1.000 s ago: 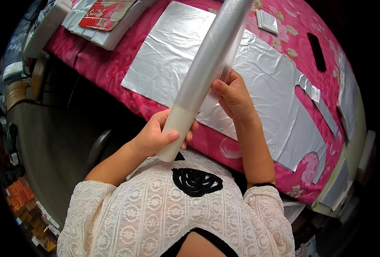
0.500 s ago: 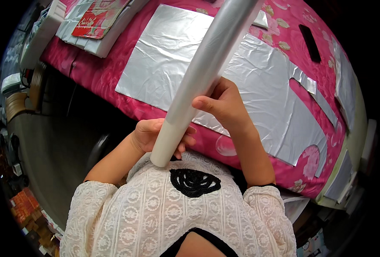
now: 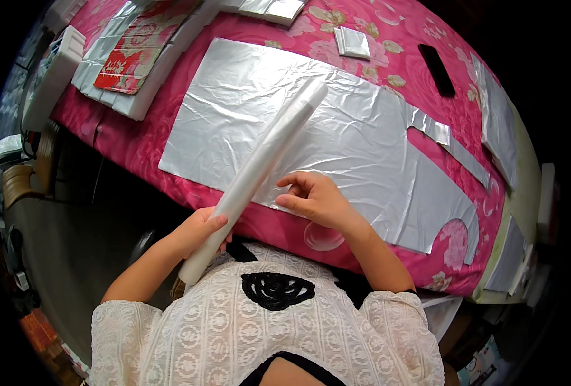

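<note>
My left hand [image 3: 200,233] is wrapped round the lower part of a long whitish roll of thin plastic [image 3: 260,164]. The roll slants up and away to the right, its near end by my shirt and its far end over a shiny silvery plastic apron [image 3: 363,167]. That apron lies spread on the pink cloth, wrinkled, with narrow strap-like strips at its right side. My right hand [image 3: 314,199] is off the roll, just right of it and above the apron's near edge. Its fingers are bent and apart, with nothing visible in them.
A stack of folded white plastic packs [image 3: 144,96] with a red printed card [image 3: 131,55] on top stands at the back left. Small folded packs [image 3: 353,43] and a black phone-like slab [image 3: 436,71] lie farther back on the pink tablecloth [image 3: 401,38]. A wooden chair [image 3: 25,183] is left.
The roll has come down and left, its far end now lower over the apron. My right hand has let go of it, while my left hand has moved left with it.
</note>
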{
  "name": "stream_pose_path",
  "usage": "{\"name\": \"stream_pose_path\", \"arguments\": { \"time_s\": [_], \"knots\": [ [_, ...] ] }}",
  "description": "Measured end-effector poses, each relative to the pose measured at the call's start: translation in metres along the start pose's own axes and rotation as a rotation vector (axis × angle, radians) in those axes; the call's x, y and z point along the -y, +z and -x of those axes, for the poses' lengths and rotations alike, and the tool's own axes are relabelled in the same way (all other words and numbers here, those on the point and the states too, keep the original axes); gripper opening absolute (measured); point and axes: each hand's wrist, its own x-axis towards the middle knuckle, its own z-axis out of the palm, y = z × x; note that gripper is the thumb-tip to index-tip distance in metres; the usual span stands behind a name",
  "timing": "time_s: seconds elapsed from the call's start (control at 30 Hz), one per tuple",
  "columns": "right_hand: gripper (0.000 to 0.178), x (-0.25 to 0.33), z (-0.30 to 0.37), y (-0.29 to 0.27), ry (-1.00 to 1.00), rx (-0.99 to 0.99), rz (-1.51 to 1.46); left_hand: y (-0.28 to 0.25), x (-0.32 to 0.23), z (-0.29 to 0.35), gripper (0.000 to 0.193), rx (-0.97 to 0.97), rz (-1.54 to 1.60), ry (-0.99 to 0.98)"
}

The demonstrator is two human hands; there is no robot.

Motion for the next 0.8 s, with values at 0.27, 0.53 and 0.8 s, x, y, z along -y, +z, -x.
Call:
{"name": "stream_pose_path", "arguments": {
  "time_s": [0.27,0.53,0.8],
  "knots": [
    [0.033,-0.004,-0.031,-0.072,-0.141,-0.421,0.035,-0.009,0.018,0.015,0.052,0.136,0.05,-0.121],
    [0.025,0.016,-0.069,-0.081,-0.063,-0.226,0.107,-0.009,0.014,0.015,0.049,0.142,0.056,-0.133],
    [0.018,0.008,-0.073,-0.093,-0.053,-0.208,0.048,-0.007,0.021,0.012,0.076,0.099,0.046,-0.107]
  ]
}}
